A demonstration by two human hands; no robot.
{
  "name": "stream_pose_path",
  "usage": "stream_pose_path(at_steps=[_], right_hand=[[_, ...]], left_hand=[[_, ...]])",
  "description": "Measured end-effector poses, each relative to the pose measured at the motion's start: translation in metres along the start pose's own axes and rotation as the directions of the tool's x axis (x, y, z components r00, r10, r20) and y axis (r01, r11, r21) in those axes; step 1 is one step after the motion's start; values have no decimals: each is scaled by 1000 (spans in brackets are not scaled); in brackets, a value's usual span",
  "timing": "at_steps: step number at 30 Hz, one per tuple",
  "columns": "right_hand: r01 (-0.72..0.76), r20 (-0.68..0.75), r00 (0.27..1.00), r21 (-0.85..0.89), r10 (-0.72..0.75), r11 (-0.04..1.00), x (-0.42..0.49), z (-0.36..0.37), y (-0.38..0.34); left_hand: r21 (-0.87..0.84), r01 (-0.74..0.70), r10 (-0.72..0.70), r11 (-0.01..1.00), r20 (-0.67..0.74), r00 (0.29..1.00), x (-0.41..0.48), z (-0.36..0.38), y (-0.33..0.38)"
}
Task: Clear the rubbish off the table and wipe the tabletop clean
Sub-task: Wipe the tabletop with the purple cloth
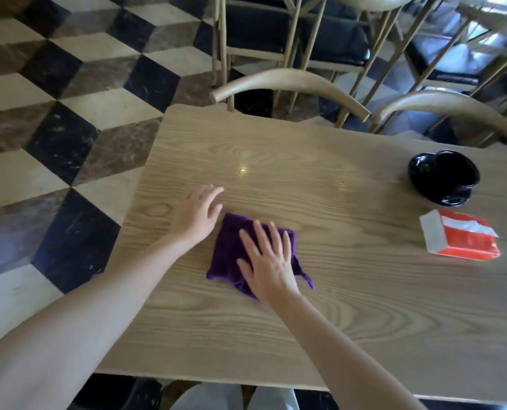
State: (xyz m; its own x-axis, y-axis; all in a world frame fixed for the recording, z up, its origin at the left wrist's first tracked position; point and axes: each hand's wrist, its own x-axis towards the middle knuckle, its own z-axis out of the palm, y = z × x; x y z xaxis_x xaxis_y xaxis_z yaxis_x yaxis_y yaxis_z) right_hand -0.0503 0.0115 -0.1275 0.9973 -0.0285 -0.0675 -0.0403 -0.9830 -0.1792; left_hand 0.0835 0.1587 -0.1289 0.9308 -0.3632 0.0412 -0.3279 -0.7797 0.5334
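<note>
Wooden chairs (pixel 290 84) crowd the far edge of the table (pixel 335 321), their backs blurred and cut off at the top, above a cube-patterned tile floor (pixel 53 99). On the pale wood-grain top, the right hand (pixel 268 263) lies flat with fingers spread on a purple cloth (pixel 231 250), hiding much of it, while the left hand (pixel 197 214) rests open just beside it. Well apart to the right sit a black dish (pixel 443 177), its contents lost in shadow, and a red tissue pack (pixel 461 239).

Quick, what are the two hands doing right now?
Left hand: open, flat on the table, holding nothing.
Right hand: open, fingers spread, pressing down on the purple cloth.
</note>
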Motion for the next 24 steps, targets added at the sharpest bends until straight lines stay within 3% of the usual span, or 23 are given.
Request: stream_pose_path(at_steps=[3,6,16,21,24], right_hand=[[74,62,995,-35,-72,997,-10,14,-2],[110,100,990,-58,-104,992,-9,17,-2],[-24,-5,1000,-10,24,1000,26,26,-3],[-223,-46,974,23,223,975,102,15,15],[-258,19,966,79,258,963,149,6,44]], left_hand=[[258,-26,7,966,73,997,11,-3,-21],[378,-38,-3,925,105,994,27,-2,-33],[433,41,-87,901,86,992,63,4,-56],[461,30,-62,887,54,997,62,3,-56],[454,43,-76,890,54,996,63,4,-56]])
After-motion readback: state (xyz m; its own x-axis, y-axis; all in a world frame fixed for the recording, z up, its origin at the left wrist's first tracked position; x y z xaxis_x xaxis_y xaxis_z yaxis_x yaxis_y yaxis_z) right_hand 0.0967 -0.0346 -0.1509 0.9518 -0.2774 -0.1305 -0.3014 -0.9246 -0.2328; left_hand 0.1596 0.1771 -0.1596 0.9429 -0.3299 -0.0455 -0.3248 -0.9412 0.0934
